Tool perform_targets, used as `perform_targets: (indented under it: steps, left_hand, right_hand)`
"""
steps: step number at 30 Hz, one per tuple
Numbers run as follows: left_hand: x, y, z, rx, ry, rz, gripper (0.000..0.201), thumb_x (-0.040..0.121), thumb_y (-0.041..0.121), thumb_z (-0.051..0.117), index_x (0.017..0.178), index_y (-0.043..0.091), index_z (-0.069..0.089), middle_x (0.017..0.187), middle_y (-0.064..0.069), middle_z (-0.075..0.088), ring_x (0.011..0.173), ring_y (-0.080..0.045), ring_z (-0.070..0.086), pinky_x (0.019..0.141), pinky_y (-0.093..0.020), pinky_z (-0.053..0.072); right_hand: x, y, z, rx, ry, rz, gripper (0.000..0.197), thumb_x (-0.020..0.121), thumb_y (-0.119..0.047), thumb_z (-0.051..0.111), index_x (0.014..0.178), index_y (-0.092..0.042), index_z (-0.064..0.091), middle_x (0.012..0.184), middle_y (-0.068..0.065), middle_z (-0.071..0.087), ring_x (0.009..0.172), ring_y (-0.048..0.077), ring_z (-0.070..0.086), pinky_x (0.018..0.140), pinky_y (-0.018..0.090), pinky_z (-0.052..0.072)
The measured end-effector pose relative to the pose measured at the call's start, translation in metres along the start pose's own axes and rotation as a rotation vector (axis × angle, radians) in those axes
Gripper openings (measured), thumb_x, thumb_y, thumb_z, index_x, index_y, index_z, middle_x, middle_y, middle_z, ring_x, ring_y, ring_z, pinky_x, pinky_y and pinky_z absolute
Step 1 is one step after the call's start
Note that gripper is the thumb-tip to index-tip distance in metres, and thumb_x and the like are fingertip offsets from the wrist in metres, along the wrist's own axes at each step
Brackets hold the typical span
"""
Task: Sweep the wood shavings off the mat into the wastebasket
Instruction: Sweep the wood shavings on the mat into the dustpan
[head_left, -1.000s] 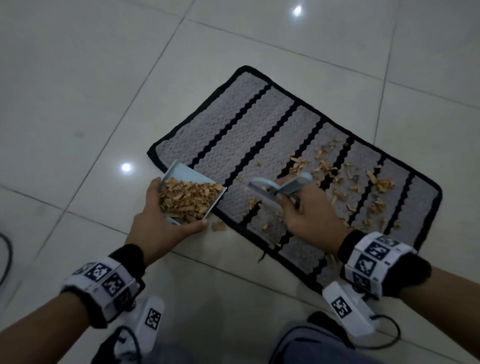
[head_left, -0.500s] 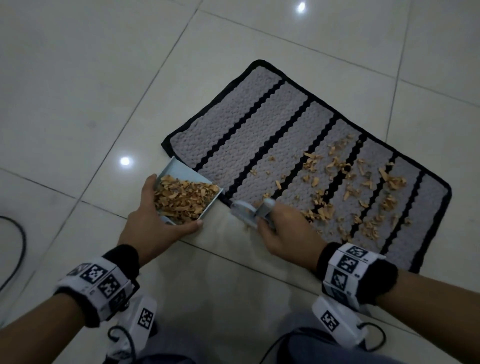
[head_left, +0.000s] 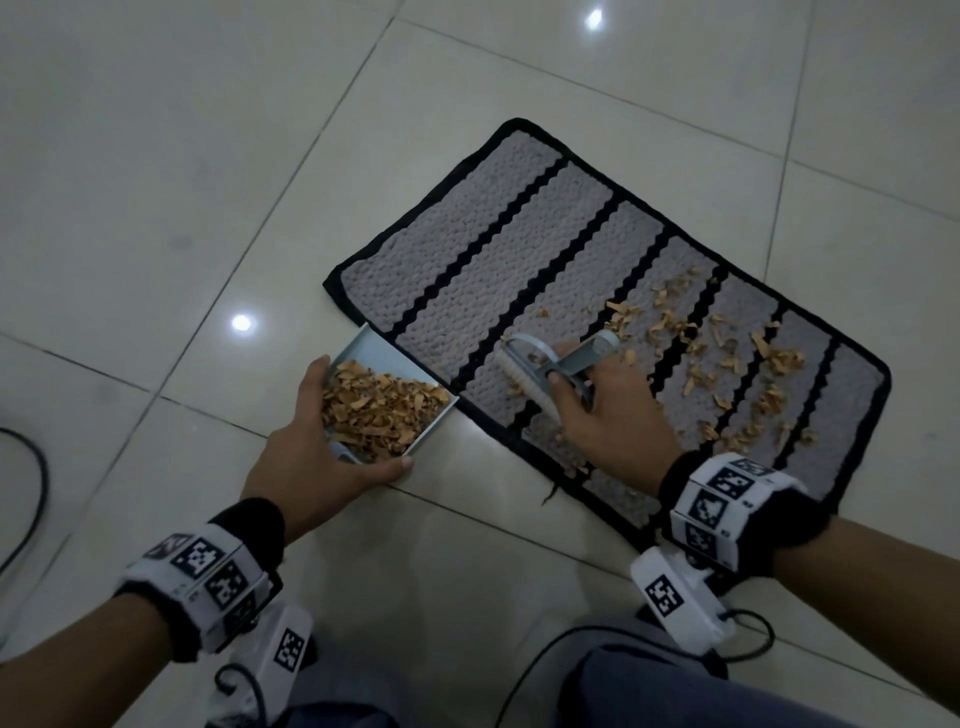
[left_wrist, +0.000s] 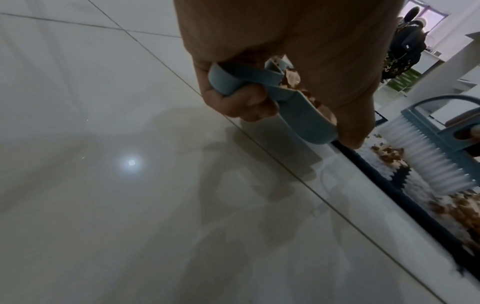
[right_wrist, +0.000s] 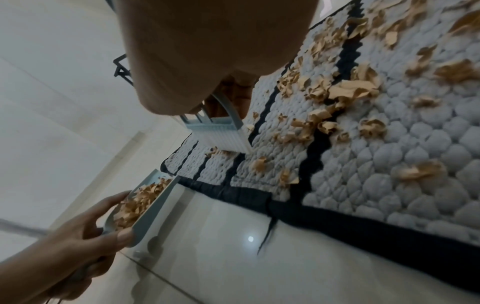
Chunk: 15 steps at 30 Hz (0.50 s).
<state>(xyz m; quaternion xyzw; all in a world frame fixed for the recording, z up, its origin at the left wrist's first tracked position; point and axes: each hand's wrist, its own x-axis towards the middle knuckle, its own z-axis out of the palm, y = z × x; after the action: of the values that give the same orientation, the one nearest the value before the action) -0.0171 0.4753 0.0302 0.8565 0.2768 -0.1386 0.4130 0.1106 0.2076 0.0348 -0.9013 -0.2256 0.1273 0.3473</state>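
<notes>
A grey mat (head_left: 519, 249) with black stripes lies on the tiled floor. Tan wood shavings (head_left: 727, 358) are scattered over its right half. My left hand (head_left: 306, 447) grips a light blue dustpan (head_left: 374, 353) heaped with shavings (head_left: 379, 410), its lip at the mat's near left edge. The dustpan's handle (left_wrist: 233, 78) sits in my curled fingers. My right hand (head_left: 608, 410) grips the handle of a blue hand brush (head_left: 550, 364). Its white bristles (right_wrist: 226, 137) stand on the mat just right of the dustpan. No wastebasket is in view.
Glossy pale floor tiles (head_left: 156, 156) surround the mat. A black cable (head_left: 31, 493) curves along the left edge. A loose black thread (head_left: 550, 493) hangs off the mat's near border. My knees are at the bottom of the head view.
My right hand has carried the brush from the floor in front of the mat back onto the mat, beside the dustpan. The dustpan stays at the mat's edge.
</notes>
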Motion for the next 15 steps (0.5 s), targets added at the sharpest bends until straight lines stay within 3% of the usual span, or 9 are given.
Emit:
perform_targets:
  steps: [3, 5, 7, 9, 11, 12, 15]
  left_hand:
    - [-0.002, 0.001, 0.002, 0.012, -0.019, 0.0, 0.131, 0.049, 0.057, 0.089, 0.15, 0.042, 0.006, 0.142, -0.002, 0.05, 0.119, -0.025, 0.057, 0.096, -0.031, 0.045]
    - [-0.004, 0.003, 0.003, 0.011, -0.03, 0.001, 0.131, 0.05, 0.056, 0.089, 0.15, 0.043, 0.006, 0.141, -0.002, 0.051, 0.118, -0.025, 0.057, 0.096, -0.031, 0.046]
    - [-0.005, 0.004, 0.003, 0.018, -0.039, 0.007, 0.131, 0.05, 0.056, 0.089, 0.15, 0.044, 0.005, 0.141, -0.002, 0.051, 0.118, -0.026, 0.057, 0.096, -0.032, 0.046]
    - [-0.006, 0.005, 0.004, 0.025, -0.05, 0.015, 0.131, 0.05, 0.057, 0.088, 0.15, 0.044, 0.005, 0.142, -0.001, 0.051, 0.118, -0.025, 0.057, 0.096, -0.031, 0.046]
    - [-0.007, 0.005, 0.004, 0.033, -0.066, 0.02, 0.131, 0.05, 0.058, 0.088, 0.15, 0.043, 0.004, 0.142, 0.001, 0.05, 0.119, -0.024, 0.056, 0.096, -0.03, 0.045]
    - [-0.007, 0.005, 0.005, 0.04, -0.075, 0.021, 0.132, 0.05, 0.059, 0.088, 0.15, 0.044, 0.003, 0.143, 0.002, 0.049, 0.12, -0.024, 0.056, 0.096, -0.03, 0.045]
    - [-0.006, 0.005, 0.007, 0.057, -0.096, 0.025, 0.132, 0.049, 0.062, 0.087, 0.148, 0.047, 0.001, 0.141, 0.003, 0.051, 0.118, -0.024, 0.057, 0.096, -0.032, 0.048]
  right_hand:
    - [-0.004, -0.005, 0.0, -0.015, -0.067, -0.074, 0.011, 0.098, -0.017, 0.052, 0.088, -0.014, 0.057, 0.06, -0.013, 0.039, 0.055, 0.004, 0.047, 0.047, 0.013, 0.033]
    - [0.0, 0.003, -0.001, -0.021, -0.058, 0.011, 0.014, 0.098, -0.017, 0.051, 0.087, -0.01, 0.056, 0.062, -0.006, 0.044, 0.051, 0.008, 0.043, 0.047, 0.015, 0.03]
    - [0.009, 0.013, -0.007, -0.044, 0.03, 0.116, 0.022, 0.098, -0.018, 0.051, 0.08, -0.005, 0.055, 0.061, 0.003, 0.047, 0.048, 0.011, 0.039, 0.046, 0.024, 0.03]
    - [0.015, 0.015, -0.015, -0.034, 0.134, 0.137, 0.026, 0.097, -0.016, 0.052, 0.071, -0.017, 0.051, 0.058, -0.003, 0.043, 0.048, 0.007, 0.042, 0.045, 0.016, 0.027]
    - [0.019, 0.009, -0.017, -0.007, 0.196, 0.087, 0.038, 0.096, -0.013, 0.053, 0.067, -0.032, 0.039, 0.059, -0.012, 0.038, 0.054, -0.002, 0.048, 0.047, 0.01, 0.032]
    - [0.019, 0.004, -0.014, 0.003, 0.193, 0.058, 0.039, 0.096, -0.013, 0.054, 0.067, -0.033, 0.037, 0.059, -0.013, 0.037, 0.054, -0.002, 0.048, 0.048, 0.009, 0.033]
    - [0.02, -0.008, 0.004, 0.029, 0.06, 0.02, 0.023, 0.098, -0.019, 0.053, 0.075, -0.018, 0.051, 0.057, -0.008, 0.042, 0.046, 0.006, 0.039, 0.045, 0.014, 0.032]
